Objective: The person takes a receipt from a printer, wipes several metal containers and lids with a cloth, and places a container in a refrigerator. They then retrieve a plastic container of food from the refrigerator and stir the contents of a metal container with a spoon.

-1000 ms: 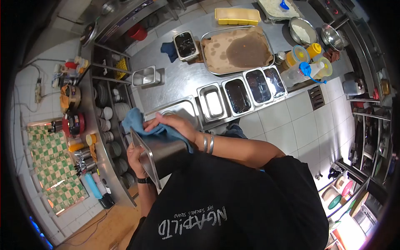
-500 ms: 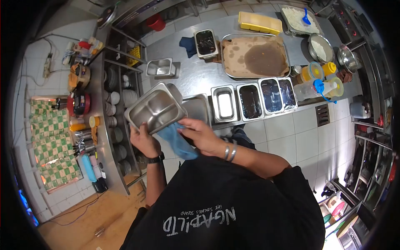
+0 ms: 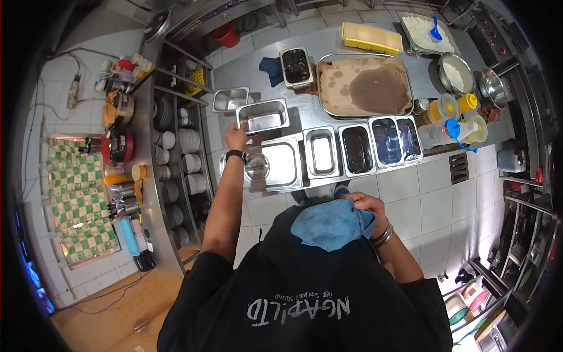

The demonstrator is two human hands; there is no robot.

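Now the steel pan point(image 3: 262, 117), left hand point(image 3: 237, 138) gripping its near-left corner, is at the surface point(image 3: 243, 71), beside a second pan point(image 3: 230, 100); best keep it level and the blue cloth point(image 3: 328, 226), clutched by the right hand point(image 3: 373, 211), clear.

The food pan point(image 3: 262, 119) in the left hand point(image 3: 236, 138) is just right of a second pan point(image 3: 229, 101), behind a larger tray point(image 3: 285, 157). Rightward, four pans point(image 3: 370, 146) line the counter's point(image 3: 241, 66) near edge, before a paper-lined tray point(image 3: 352, 115). The right hand point(image 3: 373, 212) holds a cloth point(image 3: 327, 226).

Blue cloth point(image 3: 328, 226), green-and-cream checked curtain point(image 3: 81, 202)
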